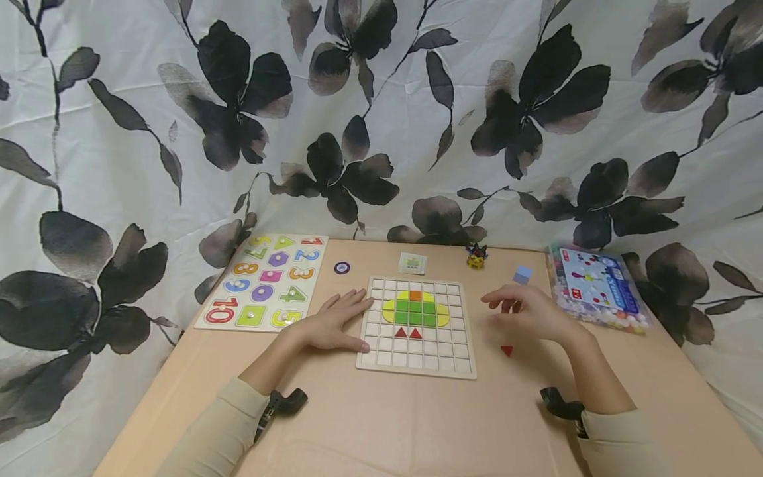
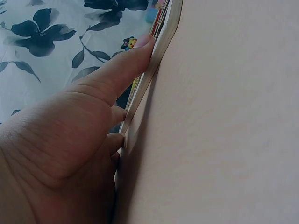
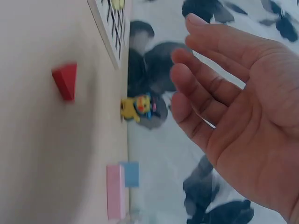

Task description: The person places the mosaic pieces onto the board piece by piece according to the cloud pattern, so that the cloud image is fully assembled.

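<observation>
My left hand [image 1: 332, 324] lies with fingers spread along the left edge of a white grid board [image 1: 417, 361], its thumb on the lower left rim. Green, yellow and orange tiles [image 1: 415, 311] form a rounded patch on the grid, with two red triangles [image 1: 408, 333] below it. To the right of the board my right hand [image 1: 532, 314] hovers over the table, fingers loosely bent and holding nothing. A loose red triangular block [image 3: 66, 80] lies on the table near it. Beyond that hand are a blue block [image 1: 522, 274] and a pink block [image 3: 115, 191], the pink one hidden in the head view.
A number puzzle board [image 1: 318, 255] lies at the back left, beside a dark round disc [image 1: 342, 267]. Behind the grid board are a small card [image 1: 412, 263] and a yellow figurine [image 1: 476, 256]. A clear box of colourful pieces [image 1: 599, 288] stands at the right. Floral fabric [image 1: 381, 126] hangs behind.
</observation>
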Demonstrator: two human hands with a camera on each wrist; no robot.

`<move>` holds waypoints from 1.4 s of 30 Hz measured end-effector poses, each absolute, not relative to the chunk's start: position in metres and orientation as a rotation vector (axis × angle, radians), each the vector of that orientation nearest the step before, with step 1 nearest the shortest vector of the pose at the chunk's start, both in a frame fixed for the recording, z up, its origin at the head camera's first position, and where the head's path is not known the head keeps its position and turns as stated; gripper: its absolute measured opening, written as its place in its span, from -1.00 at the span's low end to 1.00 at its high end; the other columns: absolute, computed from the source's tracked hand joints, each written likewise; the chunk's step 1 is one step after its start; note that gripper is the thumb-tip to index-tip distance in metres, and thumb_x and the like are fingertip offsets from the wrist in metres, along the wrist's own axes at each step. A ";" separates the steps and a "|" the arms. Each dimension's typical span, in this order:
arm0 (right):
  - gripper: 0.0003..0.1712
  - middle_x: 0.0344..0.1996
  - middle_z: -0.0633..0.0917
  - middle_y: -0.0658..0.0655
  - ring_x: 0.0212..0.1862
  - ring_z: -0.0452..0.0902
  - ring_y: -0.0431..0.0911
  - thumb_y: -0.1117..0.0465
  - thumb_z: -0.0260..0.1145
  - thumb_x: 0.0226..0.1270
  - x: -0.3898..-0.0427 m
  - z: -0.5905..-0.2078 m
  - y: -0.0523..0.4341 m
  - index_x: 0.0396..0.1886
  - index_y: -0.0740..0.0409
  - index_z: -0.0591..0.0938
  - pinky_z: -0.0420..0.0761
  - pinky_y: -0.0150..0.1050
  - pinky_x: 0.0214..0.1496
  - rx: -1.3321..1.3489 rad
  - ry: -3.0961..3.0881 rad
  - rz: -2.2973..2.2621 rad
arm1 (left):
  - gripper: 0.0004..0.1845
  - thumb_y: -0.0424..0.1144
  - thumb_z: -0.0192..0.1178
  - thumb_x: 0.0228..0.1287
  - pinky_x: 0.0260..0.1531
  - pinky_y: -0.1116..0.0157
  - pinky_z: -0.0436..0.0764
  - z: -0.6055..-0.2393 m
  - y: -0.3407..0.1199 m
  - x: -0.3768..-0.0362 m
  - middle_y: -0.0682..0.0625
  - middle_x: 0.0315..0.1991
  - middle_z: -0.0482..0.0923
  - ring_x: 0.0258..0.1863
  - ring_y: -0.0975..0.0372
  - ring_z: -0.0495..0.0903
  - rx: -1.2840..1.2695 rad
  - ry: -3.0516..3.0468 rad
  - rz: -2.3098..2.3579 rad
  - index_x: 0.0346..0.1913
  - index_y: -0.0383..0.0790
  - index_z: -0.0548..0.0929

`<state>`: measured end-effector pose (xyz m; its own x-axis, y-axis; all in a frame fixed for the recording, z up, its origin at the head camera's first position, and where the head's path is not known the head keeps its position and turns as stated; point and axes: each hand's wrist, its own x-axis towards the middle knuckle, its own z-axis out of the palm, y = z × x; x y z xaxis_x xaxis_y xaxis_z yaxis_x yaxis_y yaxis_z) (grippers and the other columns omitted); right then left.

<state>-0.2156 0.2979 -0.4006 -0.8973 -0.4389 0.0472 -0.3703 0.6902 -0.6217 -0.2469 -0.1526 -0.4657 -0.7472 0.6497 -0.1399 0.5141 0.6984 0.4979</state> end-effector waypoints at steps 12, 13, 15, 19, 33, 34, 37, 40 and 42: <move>-0.64 -0.09 0.79 0.23 -0.18 0.59 -0.08 0.38 0.45 0.31 -0.221 -0.406 0.330 0.11 0.25 0.75 0.66 -0.36 -0.13 -0.593 2.634 -1.052 | 0.13 0.44 0.28 0.22 0.66 -0.09 -0.33 -0.465 -0.153 -0.246 -0.04 0.74 -0.27 0.72 0.02 -0.29 0.924 2.609 0.628 0.70 0.05 0.03; -0.65 -0.10 0.80 0.22 -0.18 0.59 -0.09 0.36 0.47 0.30 -0.221 -0.407 0.331 0.09 0.24 0.75 0.66 -0.36 -0.13 -0.583 2.620 -1.054 | 0.13 0.44 0.29 0.22 0.66 -0.09 -0.33 -0.465 -0.153 -0.246 -0.04 0.74 -0.27 0.72 0.02 -0.29 0.923 2.607 0.629 0.70 0.05 0.03; -0.66 -0.12 0.79 0.21 -0.20 0.59 -0.09 0.32 0.50 0.29 -0.221 -0.410 0.333 0.05 0.23 0.76 0.66 -0.36 -0.15 -0.577 2.586 -1.058 | 0.13 0.43 0.29 0.22 0.66 -0.10 -0.33 -0.465 -0.153 -0.246 -0.05 0.74 -0.26 0.72 0.02 -0.29 0.923 2.607 0.631 0.70 0.04 0.03; -0.67 -0.15 0.77 0.21 -0.19 0.59 -0.08 0.31 0.53 0.25 -0.222 -0.417 0.335 0.03 0.20 0.78 0.65 -0.35 -0.15 -0.597 2.495 -1.041 | 0.14 0.42 0.30 0.22 0.66 -0.11 -0.33 -0.465 -0.153 -0.246 -0.06 0.74 -0.26 0.72 0.00 -0.29 0.929 2.610 0.632 0.70 0.02 0.04; -0.69 -0.30 0.70 0.21 -0.23 0.53 -0.08 0.36 0.54 0.20 -0.223 -0.432 0.334 -0.04 0.20 0.79 0.56 -0.39 -0.26 -0.617 2.289 -1.011 | 0.16 0.45 0.29 0.21 0.66 -0.11 -0.32 -0.469 -0.152 -0.248 -0.03 0.74 -0.27 0.72 0.02 -0.30 0.939 2.619 0.617 0.71 0.03 0.01; -0.70 -0.30 0.70 0.21 -0.23 0.52 -0.08 0.36 0.54 0.19 -0.223 -0.432 0.334 -0.04 0.20 0.80 0.55 -0.39 -0.26 -0.619 2.287 -1.015 | 0.16 0.45 0.29 0.21 0.66 -0.11 -0.31 -0.469 -0.152 -0.249 -0.03 0.74 -0.28 0.72 0.02 -0.30 0.942 2.621 0.614 0.71 0.03 0.01; -0.72 -0.30 0.69 0.22 -0.24 0.52 -0.09 0.36 0.54 0.19 -0.223 -0.432 0.334 -0.07 0.18 0.81 0.53 -0.40 -0.26 -0.633 2.295 -1.009 | 0.16 0.46 0.28 0.20 0.66 -0.11 -0.32 -0.470 -0.152 -0.249 -0.04 0.74 -0.28 0.72 0.02 -0.30 0.942 2.623 0.612 0.71 0.03 0.01; -0.74 -0.31 0.70 0.20 -0.25 0.53 -0.10 0.34 0.55 0.19 -0.224 -0.435 0.335 -0.10 0.13 0.83 0.55 -0.39 -0.26 -0.653 2.315 -0.984 | 0.16 0.45 0.28 0.20 0.66 -0.13 -0.31 -0.470 -0.152 -0.248 -0.06 0.74 -0.26 0.72 0.00 -0.29 0.947 2.627 0.618 0.70 0.00 0.03; -0.76 -0.31 0.71 0.17 -0.25 0.54 -0.10 0.33 0.55 0.20 -0.225 -0.437 0.336 -0.12 0.09 0.84 0.56 -0.38 -0.26 -0.660 2.333 -0.963 | 0.16 0.46 0.28 0.20 0.66 -0.13 -0.31 -0.470 -0.152 -0.247 -0.06 0.74 -0.26 0.72 0.00 -0.29 0.945 2.628 0.620 0.70 0.00 0.03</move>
